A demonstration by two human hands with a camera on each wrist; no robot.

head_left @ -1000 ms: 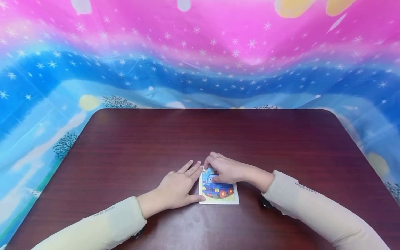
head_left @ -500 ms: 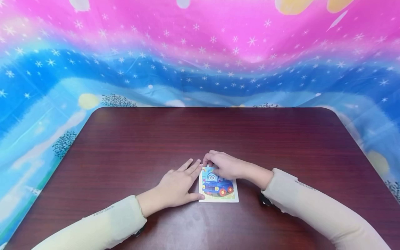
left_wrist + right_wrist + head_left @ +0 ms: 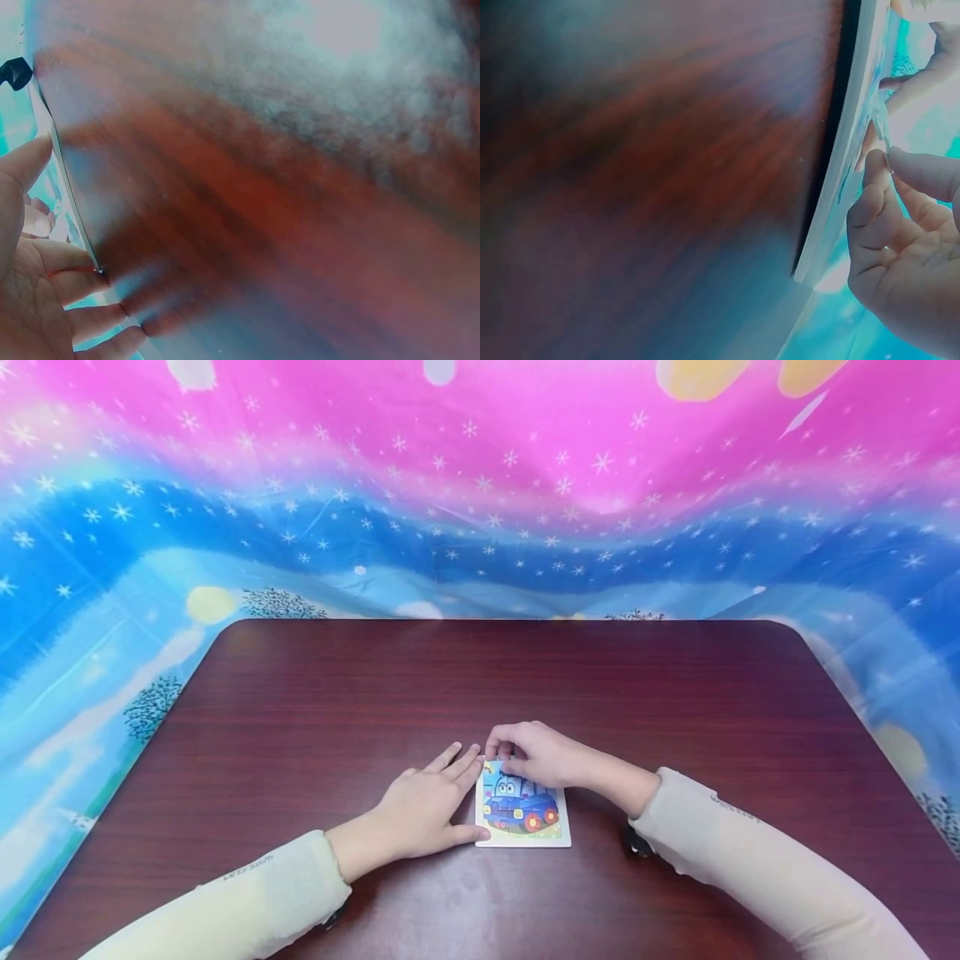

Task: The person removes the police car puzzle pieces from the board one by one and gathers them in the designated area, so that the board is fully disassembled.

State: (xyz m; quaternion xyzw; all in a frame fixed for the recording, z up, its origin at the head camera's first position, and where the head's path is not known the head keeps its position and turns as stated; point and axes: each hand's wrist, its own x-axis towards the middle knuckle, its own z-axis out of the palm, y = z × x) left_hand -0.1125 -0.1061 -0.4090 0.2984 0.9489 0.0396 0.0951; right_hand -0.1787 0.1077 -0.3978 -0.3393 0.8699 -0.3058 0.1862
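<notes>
The left hand (image 3: 423,810), outspread and grasping nothing, touches the puzzle (image 3: 525,810) along its edge, seemingly steadying it, while the right hand (image 3: 542,756) pinches a thin piece (image 3: 882,124).

Well behind the fingers (image 3: 470,773) of both the left hand (image 3: 420,814) and the right hand (image 3: 543,756), pale cream sleeves (image 3: 772,856) begin with thick cuffs (image 3: 671,797). Small dark lettering (image 3: 251,866) runs along each sleeve, farther from the fingers; beneath each cuff shows a black piece (image 3: 637,842).
</notes>
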